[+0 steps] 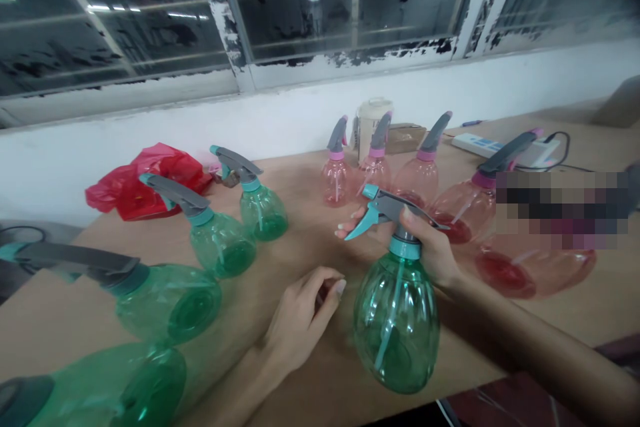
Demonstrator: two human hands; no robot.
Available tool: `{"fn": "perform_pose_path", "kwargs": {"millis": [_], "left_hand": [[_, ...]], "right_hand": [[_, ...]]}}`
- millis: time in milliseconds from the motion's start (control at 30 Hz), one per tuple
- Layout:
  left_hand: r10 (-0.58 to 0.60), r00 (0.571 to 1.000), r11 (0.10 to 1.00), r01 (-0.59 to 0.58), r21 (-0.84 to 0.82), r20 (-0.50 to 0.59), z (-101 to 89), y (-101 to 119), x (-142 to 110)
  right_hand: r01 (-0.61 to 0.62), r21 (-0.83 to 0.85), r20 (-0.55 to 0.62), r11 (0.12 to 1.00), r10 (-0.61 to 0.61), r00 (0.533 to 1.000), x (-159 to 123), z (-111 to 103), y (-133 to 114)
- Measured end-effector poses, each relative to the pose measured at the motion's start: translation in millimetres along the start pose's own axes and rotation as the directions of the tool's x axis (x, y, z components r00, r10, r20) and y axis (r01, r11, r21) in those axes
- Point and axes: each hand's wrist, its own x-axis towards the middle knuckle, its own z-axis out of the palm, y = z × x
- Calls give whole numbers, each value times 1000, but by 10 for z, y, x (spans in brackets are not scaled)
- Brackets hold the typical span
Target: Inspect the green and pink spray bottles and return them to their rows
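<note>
My right hand is closed around the grey neck of a green spray bottle, just above its turquoise collar. The bottle is held near upright, with its turquoise nozzle and trigger pointing left and a white dip tube inside. To the left of that bottle, my left hand is loosely curled, thumb against the fingers, with nothing visible in it. A row of other green spray bottles stands on the left side of the table. Several pink spray bottles are lined up behind and to the right of my right hand.
A red plastic bag lies at the back left of the wooden table. Along the white wall stand a pale canister and a small cardboard box. A white power strip with a black cord lies at the back right.
</note>
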Motion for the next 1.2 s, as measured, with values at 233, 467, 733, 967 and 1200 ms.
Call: {"fn": "perform_pose_path", "kwargs": {"millis": [233, 467, 733, 967, 1200], "left_hand": [[-27, 1000, 1000, 27, 8, 7, -7, 5, 6], [-33, 999, 999, 33, -3, -13, -15, 19, 18], [-51, 999, 999, 51, 1, -16, -5, 23, 19], [-69, 998, 998, 69, -7, -6, 10, 8, 12], [-64, 998, 998, 64, -6, -15, 8, 5, 9]], "right_hand": [[-30, 46, -8, 998, 31, 1000, 5, 10, 22], [-9, -6, 36, 1000, 10, 999, 18, 41, 17], [-25, 104, 41, 994, 21, 999, 68, 27, 44], [9, 83, 49, 997, -14, 999, 55, 24, 47], [-8, 12, 38, 1000, 8, 999, 35, -5, 36]]}}
